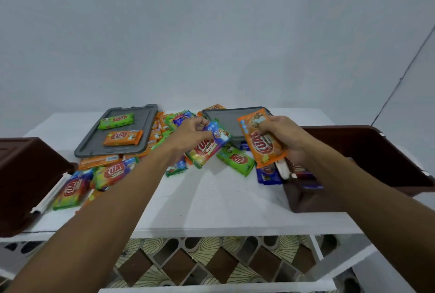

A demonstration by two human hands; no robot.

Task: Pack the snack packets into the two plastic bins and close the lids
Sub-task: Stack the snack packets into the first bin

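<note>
My left hand pinches a rainbow-coloured snack packet above the middle of the white table. My right hand grips an orange snack packet, lifted beside the brown bin on the right. That bin holds some packets at its near end. A second brown bin stands at the left edge. Two grey lids lie flat at the back: the left lid carries a green and an orange packet, the right lid is partly hidden by my hands.
Several loose packets lie scattered between and before the lids, such as a green one and a rainbow one by the left bin. A blue packet leans against the right bin. A white wall stands behind the table. Patterned floor shows below.
</note>
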